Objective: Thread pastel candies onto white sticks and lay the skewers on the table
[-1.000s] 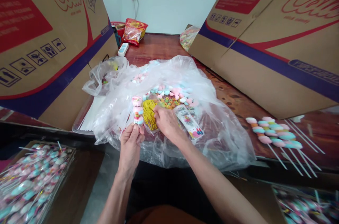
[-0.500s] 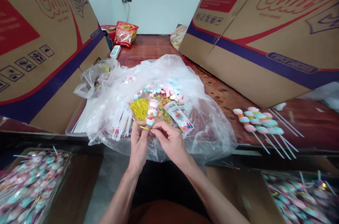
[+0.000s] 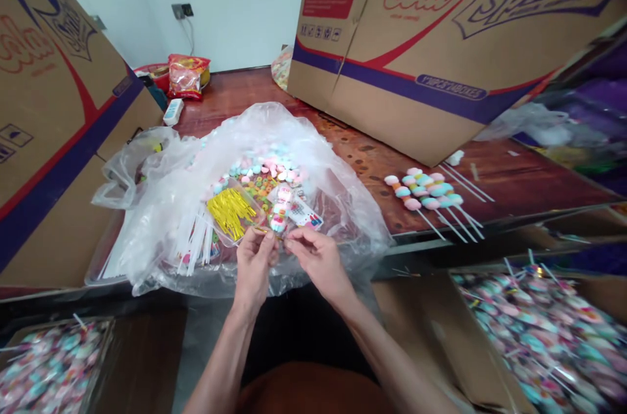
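Between my hands stands a wrapped marshmallow skewer (image 3: 281, 208), pastel pink and blue in a clear printed bag. My left hand (image 3: 255, 257) is closed around its lower end, with a gold twist tie (image 3: 262, 230) across the fingers. The fingertips of my right hand (image 3: 316, 257) are pinched together at the bag's neck, by the tie; what exactly they grip is hidden. Just beyond lies a clear tray of gold twist ties (image 3: 230, 211). White sticks (image 3: 198, 238) are to its left, and printed bags (image 3: 306, 213) to the right of the skewer.
Clear plastic sheeting (image 3: 337, 198) covers loose marshmallows (image 3: 274, 166). Unwrapped marshmallow skewers (image 3: 426, 189) lie on the table's right. Tall cartons (image 3: 372, 94) flank the table. Below are boxes of wrapped skewers, left (image 3: 59, 362) and right (image 3: 553, 342).
The view has turned to the right, so the table things sit further left and more of the right box shows. Both hands stay at the skewer's neck; the gold tie is less visible.
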### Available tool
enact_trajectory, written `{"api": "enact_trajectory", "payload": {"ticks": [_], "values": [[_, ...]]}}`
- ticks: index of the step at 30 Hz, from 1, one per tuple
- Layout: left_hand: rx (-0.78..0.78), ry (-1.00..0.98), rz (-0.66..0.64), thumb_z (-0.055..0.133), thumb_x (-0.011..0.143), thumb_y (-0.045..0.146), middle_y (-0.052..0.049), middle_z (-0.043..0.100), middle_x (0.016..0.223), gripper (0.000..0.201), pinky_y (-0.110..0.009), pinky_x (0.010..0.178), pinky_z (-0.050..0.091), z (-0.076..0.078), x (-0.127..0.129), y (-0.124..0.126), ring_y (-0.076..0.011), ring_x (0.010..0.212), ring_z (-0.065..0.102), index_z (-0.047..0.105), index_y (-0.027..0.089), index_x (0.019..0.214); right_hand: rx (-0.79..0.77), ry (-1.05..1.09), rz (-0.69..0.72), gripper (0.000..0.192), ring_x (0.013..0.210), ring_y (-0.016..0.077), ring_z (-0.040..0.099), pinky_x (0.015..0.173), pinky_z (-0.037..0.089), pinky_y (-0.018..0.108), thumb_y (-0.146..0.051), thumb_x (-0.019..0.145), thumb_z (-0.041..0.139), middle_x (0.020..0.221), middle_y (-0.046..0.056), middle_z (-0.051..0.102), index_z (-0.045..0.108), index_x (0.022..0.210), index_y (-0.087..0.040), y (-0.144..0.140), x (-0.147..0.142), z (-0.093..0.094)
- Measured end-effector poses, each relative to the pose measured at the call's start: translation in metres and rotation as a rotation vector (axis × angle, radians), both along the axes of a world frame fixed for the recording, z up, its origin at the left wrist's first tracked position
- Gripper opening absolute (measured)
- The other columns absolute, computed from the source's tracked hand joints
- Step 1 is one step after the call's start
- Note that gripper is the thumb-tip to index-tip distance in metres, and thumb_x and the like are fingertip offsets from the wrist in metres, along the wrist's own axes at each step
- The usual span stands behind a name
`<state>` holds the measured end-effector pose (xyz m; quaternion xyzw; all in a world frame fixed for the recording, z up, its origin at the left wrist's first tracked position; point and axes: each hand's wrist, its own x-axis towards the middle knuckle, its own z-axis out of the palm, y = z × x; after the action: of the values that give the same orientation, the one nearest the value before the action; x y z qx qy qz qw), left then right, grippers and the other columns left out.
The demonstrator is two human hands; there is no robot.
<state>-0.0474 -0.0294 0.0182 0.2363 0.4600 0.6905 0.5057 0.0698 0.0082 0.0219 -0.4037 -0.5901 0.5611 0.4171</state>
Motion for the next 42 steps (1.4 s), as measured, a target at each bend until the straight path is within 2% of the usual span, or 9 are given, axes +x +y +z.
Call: {"api": "enact_trajectory", "payload": {"ticks": [7,12,17,21,26,31,33,38,42], "values": [[-0.071,-0.115,-0.125,0.085,0.070,0.039,0.006,0.050,0.058,0.040,-0.016,0.044,0.019,0.010,0.015,0.004,-0.0007,0.044,0.027,0.053,0.015,0.074,-0.110,0.132,-0.038,0.022,0.050,0.0083,0.039,0.043,0.030,0.020,-0.038,0.083,0.066,0.062,-0.004,0.051,0.059,0.075,-0.019,0.000,0.011,-0.011],[-0.164,-0.389,-0.354,0.086,0.069,0.032,0.010,0.036,0.055,0.041,-0.013,0.039,0.010,0.014,0.015,0.004,-0.0002,0.044,0.012,0.049,0.016,0.076,-0.162,0.267,0.033,0.026,0.051,0.0078,0.035,0.045,0.031,0.020,-0.042,0.086,0.065,0.065,-0.006,0.041,0.053,0.077,-0.020,-0.002,0.021,-0.013],[-0.220,-0.483,-0.557,0.089,0.064,0.034,0.012,0.029,0.054,0.046,-0.012,0.038,0.009,0.018,0.020,0.002,-0.0012,0.045,0.009,0.049,0.017,0.078,0.032,0.123,0.155,0.013,0.068,0.0119,0.049,0.063,0.045,0.023,-0.034,0.094,0.054,0.081,-0.002,0.054,0.056,0.092,-0.020,0.000,0.043,-0.004],[-0.184,-0.145,-0.381,0.082,0.074,0.042,0.009,0.045,0.056,0.038,-0.015,0.041,0.014,0.010,0.037,0.001,-0.0027,0.043,0.021,0.056,0.019,0.090,0.274,-0.146,-0.011,0.009,0.079,0.0159,0.056,0.077,0.048,0.028,-0.023,0.093,0.046,0.085,0.002,0.059,0.055,0.092,-0.020,-0.003,0.049,-0.007],[-0.105,0.223,-0.210,0.074,0.082,0.043,0.003,0.052,0.064,0.028,-0.019,0.048,0.029,0.000,0.052,-0.003,-0.0073,0.053,0.038,0.070,0.017,0.091,0.191,-0.235,-0.127,0.008,0.073,0.0154,0.055,0.069,0.046,0.028,-0.021,0.091,0.048,0.081,0.001,0.060,0.055,0.093,-0.019,-0.007,0.051,-0.014],[-0.168,0.018,-0.238,0.085,0.070,0.036,0.005,0.050,0.060,0.029,-0.017,0.047,0.027,0.000,0.049,0.001,-0.0047,0.050,0.034,0.070,0.015,0.084,0.042,-0.119,-0.037,0.016,0.056,0.0113,0.048,0.054,0.042,0.023,-0.027,0.095,0.047,0.064,-0.005,0.052,0.052,0.081,-0.021,-0.008,0.059,-0.010],[-0.247,-0.187,-0.288,0.089,0.065,0.031,0.005,0.050,0.061,0.033,-0.015,0.046,0.028,0.002,0.046,0.006,-0.0024,0.049,0.032,0.066,0.014,0.081,0.127,-0.154,-0.069,0.020,0.056,0.0113,0.052,0.057,0.045,0.024,-0.027,0.099,0.045,0.065,-0.004,0.056,0.055,0.082,-0.021,-0.011,0.062,-0.010],[-0.382,-0.479,-0.324,0.094,0.055,0.017,0.007,0.050,0.065,0.042,-0.010,0.043,0.028,0.008,0.041,0.015,0.0002,0.049,0.036,0.061,0.013,0.081,0.693,-0.319,-0.215,0.026,0.096,0.0185,0.068,0.086,0.054,0.032,-0.015,0.098,0.046,0.102,0.009,0.072,0.069,0.108,-0.022,-0.014,0.070,-0.016],[-0.414,-0.550,-0.353,0.092,0.057,0.014,0.007,0.048,0.065,0.040,-0.009,0.041,0.029,0.010,0.047,0.011,-0.0003,0.050,0.040,0.061,0.013,0.082,0.851,-0.447,-0.229,0.025,0.089,0.0191,0.069,0.082,0.054,0.033,-0.015,0.097,0.048,0.096,0.009,0.074,0.072,0.098,-0.022,-0.010,0.075,-0.017]]}}
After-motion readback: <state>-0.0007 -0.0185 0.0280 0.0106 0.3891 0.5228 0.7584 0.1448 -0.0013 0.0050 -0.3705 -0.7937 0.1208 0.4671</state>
